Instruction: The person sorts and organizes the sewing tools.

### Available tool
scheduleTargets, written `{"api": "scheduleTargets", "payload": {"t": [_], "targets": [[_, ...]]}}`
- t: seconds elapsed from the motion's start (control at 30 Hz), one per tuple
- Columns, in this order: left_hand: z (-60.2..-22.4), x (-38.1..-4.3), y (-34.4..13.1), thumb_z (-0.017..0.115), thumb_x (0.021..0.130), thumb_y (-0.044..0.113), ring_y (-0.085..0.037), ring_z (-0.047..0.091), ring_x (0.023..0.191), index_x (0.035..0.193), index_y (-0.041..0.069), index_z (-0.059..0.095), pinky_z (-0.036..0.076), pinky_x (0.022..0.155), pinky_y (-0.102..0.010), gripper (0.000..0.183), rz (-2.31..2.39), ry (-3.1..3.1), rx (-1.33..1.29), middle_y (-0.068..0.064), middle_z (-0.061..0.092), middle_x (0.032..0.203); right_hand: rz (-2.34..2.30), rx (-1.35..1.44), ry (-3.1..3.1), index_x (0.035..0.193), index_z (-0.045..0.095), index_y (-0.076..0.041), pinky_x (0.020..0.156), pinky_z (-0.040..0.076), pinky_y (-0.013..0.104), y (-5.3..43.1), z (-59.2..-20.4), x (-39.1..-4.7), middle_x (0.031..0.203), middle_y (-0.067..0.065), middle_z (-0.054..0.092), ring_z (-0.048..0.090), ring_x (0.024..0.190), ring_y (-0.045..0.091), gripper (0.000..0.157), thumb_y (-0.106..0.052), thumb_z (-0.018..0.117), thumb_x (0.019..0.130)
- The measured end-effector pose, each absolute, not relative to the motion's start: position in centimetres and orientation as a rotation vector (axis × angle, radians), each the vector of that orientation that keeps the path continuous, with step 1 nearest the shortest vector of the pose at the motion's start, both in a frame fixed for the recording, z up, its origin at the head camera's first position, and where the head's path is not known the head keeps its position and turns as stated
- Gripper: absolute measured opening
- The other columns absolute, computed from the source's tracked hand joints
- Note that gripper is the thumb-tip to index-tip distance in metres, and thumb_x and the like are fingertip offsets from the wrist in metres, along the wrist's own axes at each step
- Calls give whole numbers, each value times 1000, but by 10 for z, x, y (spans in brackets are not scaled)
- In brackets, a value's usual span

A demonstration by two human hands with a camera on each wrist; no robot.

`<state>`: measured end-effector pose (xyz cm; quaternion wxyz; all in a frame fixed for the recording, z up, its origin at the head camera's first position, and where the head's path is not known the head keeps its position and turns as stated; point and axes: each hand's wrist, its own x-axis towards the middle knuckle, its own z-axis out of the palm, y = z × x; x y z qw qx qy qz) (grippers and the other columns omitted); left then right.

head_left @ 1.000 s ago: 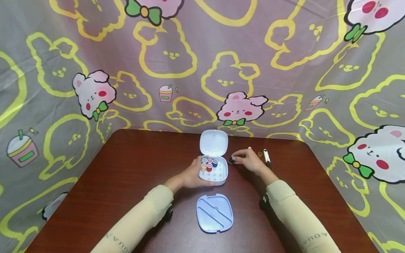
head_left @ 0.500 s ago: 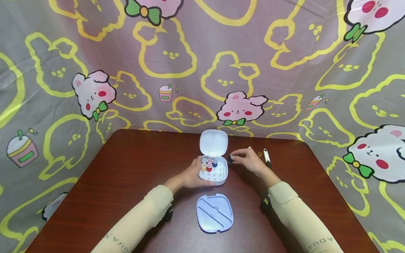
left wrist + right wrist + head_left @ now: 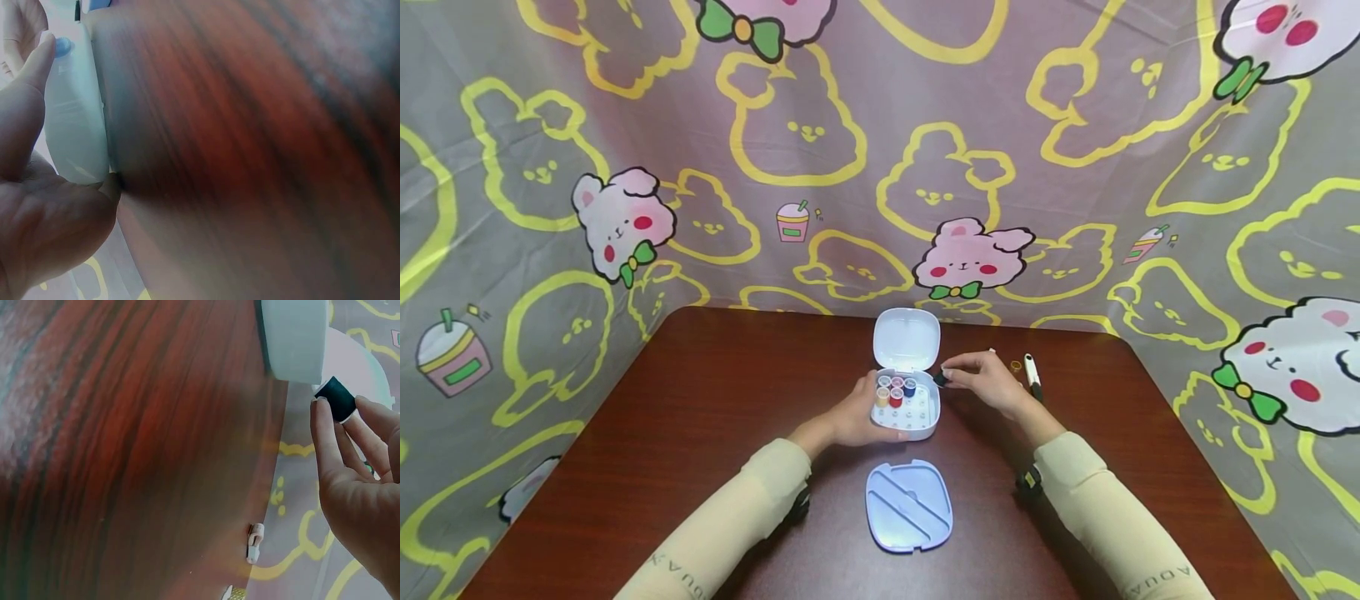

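A white sewing box (image 3: 919, 434) stands on the table with its hinged lid (image 3: 907, 337) up. Several thread spools (image 3: 897, 397) sit inside, on a base with rows of small pegs. My left hand (image 3: 855, 417) grips the box, fingers round its left side and thumb along the front. Between thumb and fingertips, my right hand (image 3: 988, 381) pinches a dark green thread spool (image 3: 337, 400), held by the box's right rear corner. In the left wrist view the box's front wall (image 3: 76, 119) lies between thumb and fingers.
A lilac divided tray (image 3: 908, 508) lies in front of the box. Right of the right hand lie a slim white-and-dark tool (image 3: 1034, 375) and a small gold item (image 3: 1017, 365). A small white piece (image 3: 254, 544) shows near the table's far edge. Patterned cloth (image 3: 805, 142) hangs behind.
My right hand has lifted the green spool slightly and carried it left, up to the box's edge. The left hand and the box stay put.
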<state>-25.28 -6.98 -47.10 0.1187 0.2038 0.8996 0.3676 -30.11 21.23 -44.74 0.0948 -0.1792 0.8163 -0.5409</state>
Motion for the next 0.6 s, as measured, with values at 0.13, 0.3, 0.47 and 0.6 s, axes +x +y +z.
{"api": "scheduleTargets", "payload": {"t": [0.13,0.3,0.47,0.6], "targets": [[-473,-254,-70,88,76,50,-29,47,127,158,-1,9,42,109,-45,124,1069,2638,607,-21,36,144,-1600,-560,2416,127,65,11,95,52,52,209,-446,-301,123,28,67,70,107,41,34,-10,66,101],[-472,-255,-70,88,76,48,-29,47,126,158,-1,11,42,108,-44,123,1096,2636,624,-21,37,142,-1572,-597,2426,123,69,7,93,55,43,203,-444,-301,118,23,70,73,102,34,30,-12,68,100],[-472,-254,-70,89,76,47,-28,47,124,157,-1,13,43,106,-43,120,1114,2626,637,-20,38,140,-1514,-649,2484,120,72,3,90,57,35,198,-443,-298,111,16,74,72,98,27,27,-12,70,98],[-472,-254,-71,88,76,47,-27,47,123,157,0,13,43,105,-43,120,1111,2619,639,-19,38,139,-1457,-660,2540,118,75,0,89,56,36,192,-440,-294,109,10,75,68,98,26,26,-14,72,96]]}}
